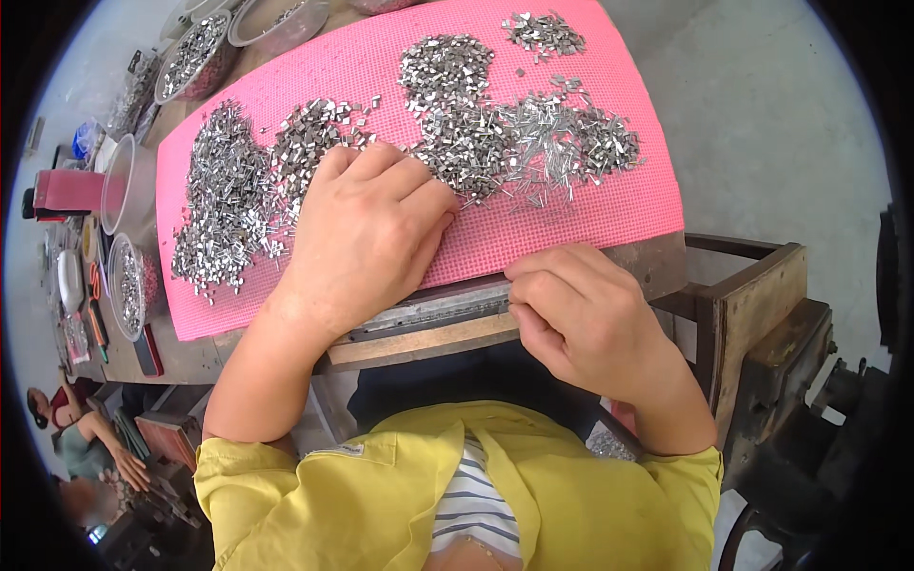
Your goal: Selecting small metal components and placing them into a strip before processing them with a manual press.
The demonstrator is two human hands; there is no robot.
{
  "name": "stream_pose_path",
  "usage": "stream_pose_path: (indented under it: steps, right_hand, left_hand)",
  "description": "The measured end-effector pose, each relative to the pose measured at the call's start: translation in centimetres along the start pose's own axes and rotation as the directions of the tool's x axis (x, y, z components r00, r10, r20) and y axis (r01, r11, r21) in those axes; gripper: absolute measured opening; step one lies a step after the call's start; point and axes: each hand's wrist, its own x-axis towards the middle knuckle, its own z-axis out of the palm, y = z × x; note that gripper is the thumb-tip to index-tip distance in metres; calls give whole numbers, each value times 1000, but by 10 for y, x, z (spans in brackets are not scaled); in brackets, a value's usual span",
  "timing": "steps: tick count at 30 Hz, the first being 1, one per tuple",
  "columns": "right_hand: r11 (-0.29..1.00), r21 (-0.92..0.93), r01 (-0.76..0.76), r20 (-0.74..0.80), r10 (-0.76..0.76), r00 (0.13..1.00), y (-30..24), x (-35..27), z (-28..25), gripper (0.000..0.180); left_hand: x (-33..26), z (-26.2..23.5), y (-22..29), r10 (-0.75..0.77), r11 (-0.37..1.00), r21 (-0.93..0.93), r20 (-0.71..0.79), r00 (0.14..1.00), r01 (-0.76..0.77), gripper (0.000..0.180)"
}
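Note:
Small silvery metal pieces lie in several heaps [228,181] on a pink textured mat [495,252]. Over the near edge of the middle heaps [462,143], my left hand [371,214] is curled with its knuckles up. Its fingertips, and anything in them, are hidden. My right hand [590,314] is closed in a pinch at the right end of a long metal strip [428,312] along the table's near edge. Whatever that pinch holds is too small or hidden to make out. A pale wooden strip [419,344] runs just below the metal one.
Clear plastic tubs [127,285] with metal pieces stand on the table's left, and another tub [195,57] is behind. Orange-handled scissors [96,285] lie farther left. A dark machine [809,419] and wooden frame [752,314] are at right. Other people [90,443] sit at lower left.

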Motion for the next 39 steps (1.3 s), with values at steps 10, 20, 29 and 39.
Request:
stream_pose_path:
  steps: [10,20,29,39]
  right_hand:
    - [1000,-24,2,-16,-2,1000,0,-2,1,27]
    - [981,-172,84,-41,-92,995,-2,-6,5,14]
    - [1000,-3,30,-157,-30,987,4,-14,10,18]
    - [990,136,-36,-174,60,983,6,-16,12,23]
  left_hand:
    - [-29,-13,34,-113,947,-302,7,994,110,10]
    - [-49,8,58,-211,935,-320,-169,963,149,18]
    - [-50,11,59,-150,965,-245,-212,966,97,23]
    - [-51,4,56,-249,904,-388,-131,960,181,16]
